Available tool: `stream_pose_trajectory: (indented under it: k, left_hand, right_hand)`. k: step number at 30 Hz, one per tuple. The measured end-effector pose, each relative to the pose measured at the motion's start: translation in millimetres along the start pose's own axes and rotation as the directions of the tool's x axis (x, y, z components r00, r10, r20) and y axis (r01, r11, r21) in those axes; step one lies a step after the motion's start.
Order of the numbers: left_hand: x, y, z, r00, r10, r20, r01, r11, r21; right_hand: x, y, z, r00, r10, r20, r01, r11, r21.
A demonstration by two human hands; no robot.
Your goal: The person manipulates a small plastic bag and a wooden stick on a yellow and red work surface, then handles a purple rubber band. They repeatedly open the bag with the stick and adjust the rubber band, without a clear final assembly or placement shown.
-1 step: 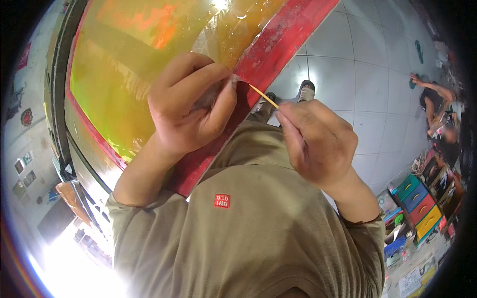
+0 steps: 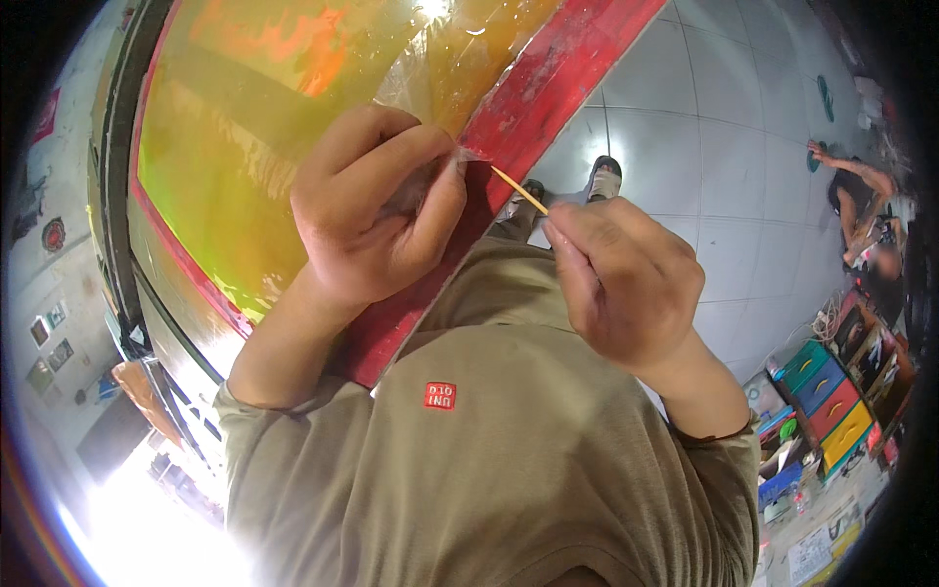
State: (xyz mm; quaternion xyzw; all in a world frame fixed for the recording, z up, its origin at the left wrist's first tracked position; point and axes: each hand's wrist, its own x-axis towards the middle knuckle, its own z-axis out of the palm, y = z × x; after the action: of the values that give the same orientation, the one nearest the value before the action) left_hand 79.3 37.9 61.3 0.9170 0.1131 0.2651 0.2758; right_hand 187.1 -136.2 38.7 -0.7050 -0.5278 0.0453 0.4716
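My right hand pinches a thin pointed wooden stick between thumb and forefinger, its tip directed up and to the left. Opposite it, my left hand is closed on a small piece of clear plastic film, whose edge pokes out between thumb and forefinger near the stick's tip. The rest of the film is mostly hidden by my fingers. Both hands are over the red border of a large frame. Inside that border lies a glossy yellow-green sheet with an orange patch.
Crumpled clear film lies on the sheet beyond my left hand. To the right is a tiled floor, with another person at the far edge. A drawer unit in several colours stands at lower right. A dark metal bar runs along the left.
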Motion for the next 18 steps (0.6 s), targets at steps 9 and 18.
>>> stream_pose_trajectory:
  k: [9, 18]
  left_hand:
    - [8.7, -13.1, 13.1, 0.999, 0.05, 0.004, -0.05, 0.999, -0.014]
    - [9.3, -12.6, 14.9, 0.997, 0.069, -0.022, -0.07, 0.997, -0.018]
  right_hand:
    - [4.3, 17.1, 11.0, 1.0, 0.001, -0.009, -0.001, 1.0, 0.007]
    - [11.7, 24.1, 3.1, 1.0, 0.006, -0.012, -0.005, 1.0, 0.02]
